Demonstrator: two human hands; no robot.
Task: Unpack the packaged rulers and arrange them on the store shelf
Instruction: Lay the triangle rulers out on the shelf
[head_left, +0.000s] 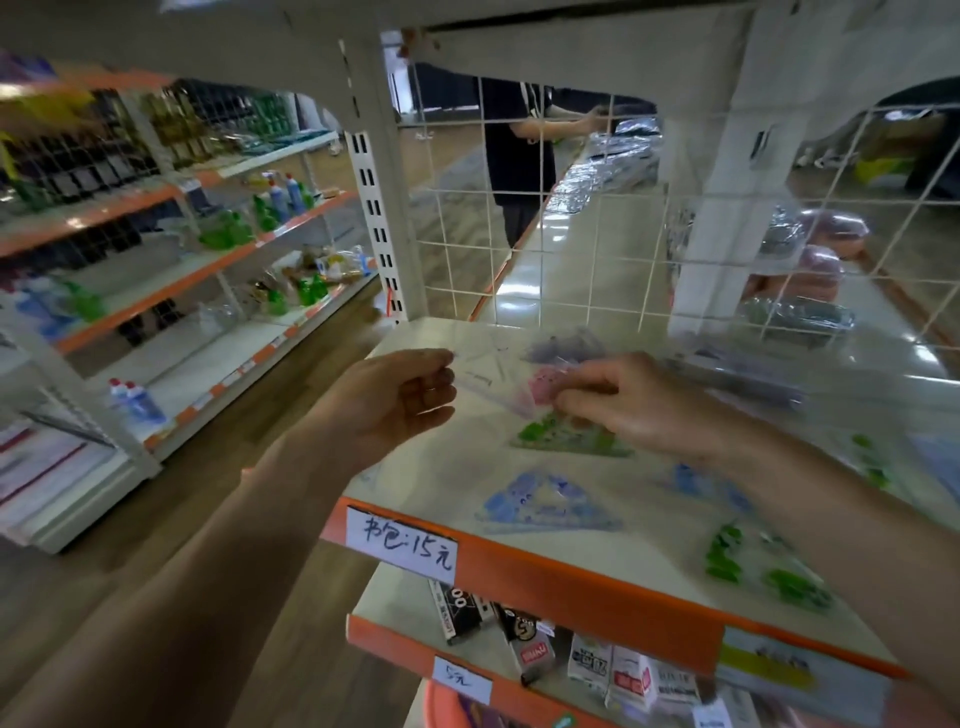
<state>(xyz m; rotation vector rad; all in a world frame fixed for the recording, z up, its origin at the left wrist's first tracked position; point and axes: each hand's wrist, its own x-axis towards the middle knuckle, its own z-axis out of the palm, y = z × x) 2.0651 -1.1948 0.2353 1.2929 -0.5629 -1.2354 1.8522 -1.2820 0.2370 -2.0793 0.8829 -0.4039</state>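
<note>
Clear ruler packet (498, 387) stretched left-right between both hands, left hand (395, 405) and right hand (623, 400) each pinching an end

A white handwritten paper tag (401, 544) on the orange front edge of the upper shelf (587, 582) reads "书包:15元". A smaller white tag (462, 678) on the lower shelf's orange edge is only partly legible, ending in "元". The print on the small boxes (530, 644) there is too blurred to read.
</note>
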